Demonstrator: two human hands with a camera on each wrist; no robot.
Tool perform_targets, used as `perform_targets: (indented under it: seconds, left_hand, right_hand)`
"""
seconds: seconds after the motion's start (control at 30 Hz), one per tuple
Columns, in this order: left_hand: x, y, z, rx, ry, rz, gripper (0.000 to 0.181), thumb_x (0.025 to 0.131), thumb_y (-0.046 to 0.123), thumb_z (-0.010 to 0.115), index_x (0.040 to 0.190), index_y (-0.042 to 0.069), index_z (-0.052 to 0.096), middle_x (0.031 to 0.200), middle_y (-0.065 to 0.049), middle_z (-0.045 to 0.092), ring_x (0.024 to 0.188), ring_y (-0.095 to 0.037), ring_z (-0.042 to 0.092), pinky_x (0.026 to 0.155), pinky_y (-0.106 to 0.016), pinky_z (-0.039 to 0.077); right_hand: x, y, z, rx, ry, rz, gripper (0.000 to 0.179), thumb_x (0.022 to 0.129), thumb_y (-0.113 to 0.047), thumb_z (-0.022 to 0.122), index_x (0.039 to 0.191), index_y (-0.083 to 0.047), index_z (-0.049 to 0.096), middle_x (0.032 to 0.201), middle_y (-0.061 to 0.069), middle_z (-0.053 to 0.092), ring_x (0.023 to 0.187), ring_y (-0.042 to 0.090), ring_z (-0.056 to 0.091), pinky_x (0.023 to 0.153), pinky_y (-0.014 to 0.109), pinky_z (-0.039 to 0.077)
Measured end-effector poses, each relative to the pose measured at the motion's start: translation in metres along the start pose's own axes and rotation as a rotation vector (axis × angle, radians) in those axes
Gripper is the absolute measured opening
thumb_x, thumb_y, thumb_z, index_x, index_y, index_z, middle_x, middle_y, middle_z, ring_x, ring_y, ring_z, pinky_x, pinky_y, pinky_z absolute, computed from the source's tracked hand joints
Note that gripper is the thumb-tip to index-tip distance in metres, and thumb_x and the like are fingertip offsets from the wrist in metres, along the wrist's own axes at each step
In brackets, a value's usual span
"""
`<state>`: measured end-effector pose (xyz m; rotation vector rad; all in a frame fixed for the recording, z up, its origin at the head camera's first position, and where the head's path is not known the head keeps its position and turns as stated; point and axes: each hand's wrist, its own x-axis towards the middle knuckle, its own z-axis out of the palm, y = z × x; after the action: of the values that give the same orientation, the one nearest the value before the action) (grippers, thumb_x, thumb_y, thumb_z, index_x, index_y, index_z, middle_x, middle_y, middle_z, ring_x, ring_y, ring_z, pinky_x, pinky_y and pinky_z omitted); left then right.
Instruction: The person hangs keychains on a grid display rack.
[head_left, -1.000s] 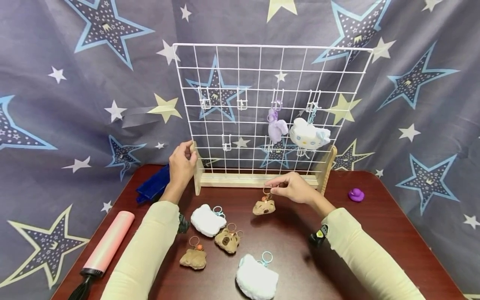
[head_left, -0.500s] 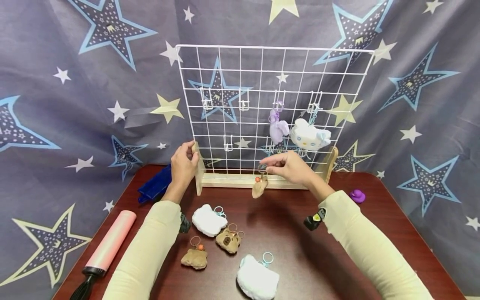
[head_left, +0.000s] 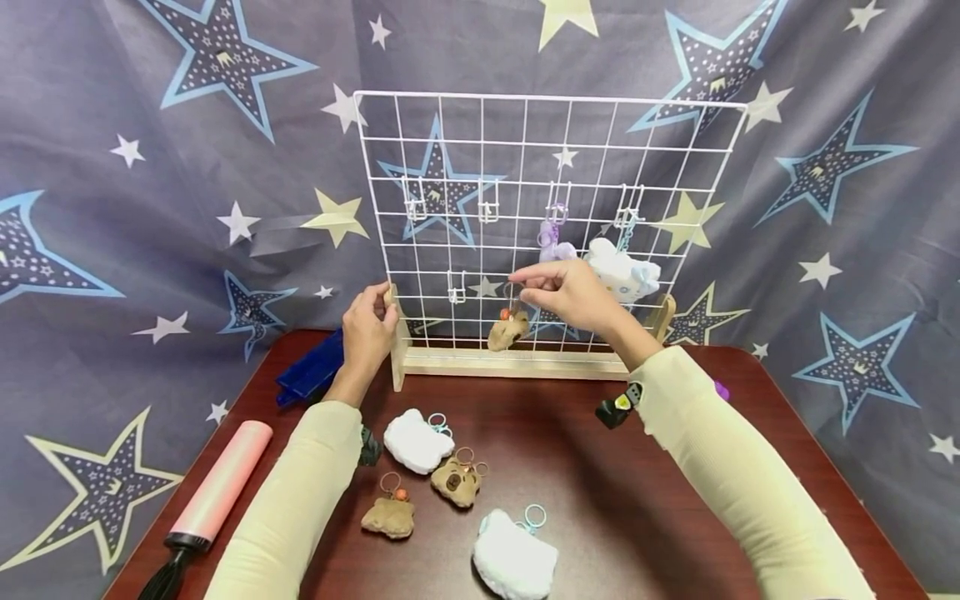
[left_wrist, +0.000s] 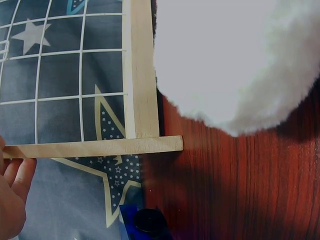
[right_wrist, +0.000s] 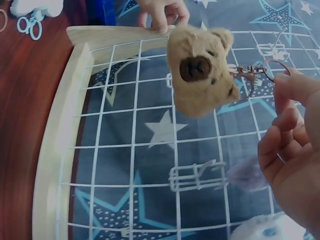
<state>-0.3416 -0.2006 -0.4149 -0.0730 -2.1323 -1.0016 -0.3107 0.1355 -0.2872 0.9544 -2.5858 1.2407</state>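
My right hand [head_left: 568,293] pinches the metal ring of a brown plush animal keychain [head_left: 508,331] and holds it up before the white wire grid rack [head_left: 517,361]. In the right wrist view the plush [right_wrist: 197,72] dangles from its chain, its dark muzzle showing. Thumb and fingers of my left hand [head_left: 367,327] grip the top of the rack's left wooden upright [head_left: 398,358]. White wire hooks sit on the grid; one lower-row hook [head_left: 457,294] stands left of the held keychain. A lilac plush keychain [head_left: 549,237] and a white kitty plush keychain [head_left: 630,273] hang at right, partly covered by my right hand.
On the table lie two brown plush keychains [head_left: 456,482] and two white plush keychains [head_left: 513,557]. A pink hand pump [head_left: 225,479] and a blue object [head_left: 311,368] are at left. A purple duck [head_left: 722,390] peeks out behind my right sleeve.
My right hand has lifted the brown plush keychain from low over the table up to the lower grid, moving slightly left. The left hand has stayed on the upright.
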Motion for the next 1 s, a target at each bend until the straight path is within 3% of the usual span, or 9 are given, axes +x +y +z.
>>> perform_targets:
  seconds: [0.17, 0.43, 0.57, 0.73, 1.0]
  left_hand:
    - [-0.001, 0.000, -0.001, -0.003, -0.009, -0.003, 0.035, 0.089, 0.008, 0.072, 0.124, 0.007, 0.071, 0.103, -0.020, 0.070, 0.093, -0.035, 0.072, 0.088, -0.047, 0.057]
    - [0.000, -0.001, -0.002, -0.001, -0.009, -0.005, 0.035, 0.089, 0.008, 0.072, 0.124, 0.007, 0.070, 0.104, -0.021, 0.070, 0.094, -0.035, 0.072, 0.089, -0.047, 0.058]
    - [0.001, 0.000, -0.001, 0.008, -0.016, -0.005, 0.035, 0.089, 0.008, 0.072, 0.124, 0.007, 0.070, 0.104, -0.021, 0.070, 0.095, -0.035, 0.072, 0.089, -0.047, 0.058]
    - [0.001, 0.000, -0.001, 0.018, -0.015, -0.007, 0.035, 0.090, 0.009, 0.071, 0.125, 0.008, 0.070, 0.104, -0.020, 0.070, 0.094, -0.035, 0.072, 0.088, -0.047, 0.057]
    - [0.001, 0.000, -0.001, 0.016, -0.012, -0.007, 0.035, 0.090, 0.010, 0.072, 0.124, 0.008, 0.070, 0.103, -0.019, 0.070, 0.094, -0.035, 0.071, 0.088, -0.047, 0.057]
  right_hand:
    - [0.012, -0.015, -0.003, -0.009, 0.056, 0.012, 0.028, 0.091, -0.010, 0.073, 0.120, -0.011, 0.076, 0.088, 0.011, 0.074, 0.062, 0.008, 0.053, 0.052, 0.019, 0.042]
    - [0.034, -0.037, -0.006, -0.015, 0.203, 0.031, 0.027, 0.091, -0.014, 0.075, 0.117, -0.017, 0.078, 0.093, 0.007, 0.077, 0.070, 0.011, 0.059, 0.059, 0.020, 0.047]
    - [0.042, -0.045, -0.006, -0.009, 0.236, 0.040, 0.027, 0.092, -0.016, 0.074, 0.119, -0.018, 0.077, 0.096, 0.008, 0.078, 0.073, 0.014, 0.063, 0.056, 0.021, 0.046]
    - [0.051, -0.051, -0.006, 0.001, 0.282, 0.070, 0.029, 0.092, -0.018, 0.073, 0.121, -0.022, 0.076, 0.104, 0.006, 0.078, 0.060, 0.011, 0.054, 0.047, 0.021, 0.037]
    - [0.062, -0.054, -0.001, -0.014, 0.316, 0.119, 0.029, 0.092, -0.018, 0.073, 0.120, -0.023, 0.076, 0.101, 0.006, 0.079, 0.062, 0.008, 0.057, 0.050, 0.021, 0.041]
